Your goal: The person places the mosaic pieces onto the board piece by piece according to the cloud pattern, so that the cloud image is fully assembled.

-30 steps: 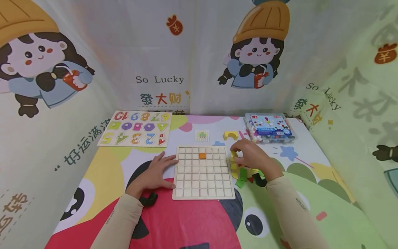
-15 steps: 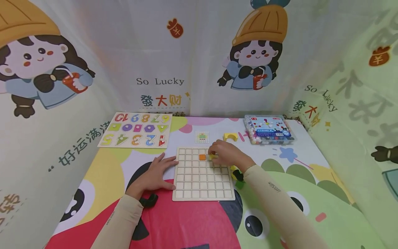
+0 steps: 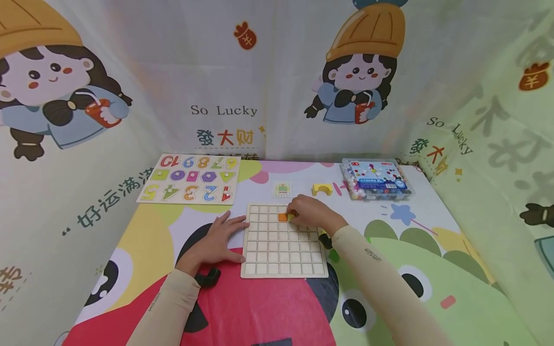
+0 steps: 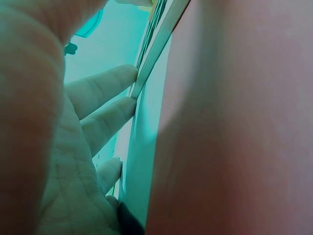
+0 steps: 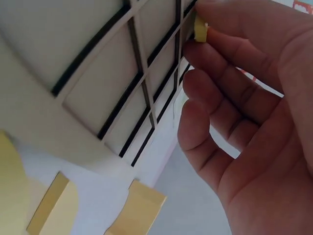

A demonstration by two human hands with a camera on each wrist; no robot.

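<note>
A wooden grid board (image 3: 283,246) lies flat in front of me, with an orange square block (image 3: 283,217) in a cell of its second row from the back. My left hand (image 3: 214,242) rests at the board's left side, fingers spread and fairly straight; in the left wrist view its fingertips (image 4: 128,73) touch the board's edge. Over the cell just right of the orange block, my right hand (image 3: 310,212) pinches a small yellow block (image 5: 200,30) between thumb and fingers. Whether that block touches the cell floor cannot be seen.
Behind the board lie a small pattern card (image 3: 283,189) and a yellow arch block (image 3: 322,190). A number puzzle board (image 3: 177,186) stands back left, a clear plastic box (image 3: 376,180) back right. Loose blocks, including a green block (image 3: 333,255), lie right of the board, partly hidden by my right arm.
My right hand has moved left from the loose blocks to the board, carrying the yellow block, and then slightly closer to the orange block. The left hand has stayed in place.
</note>
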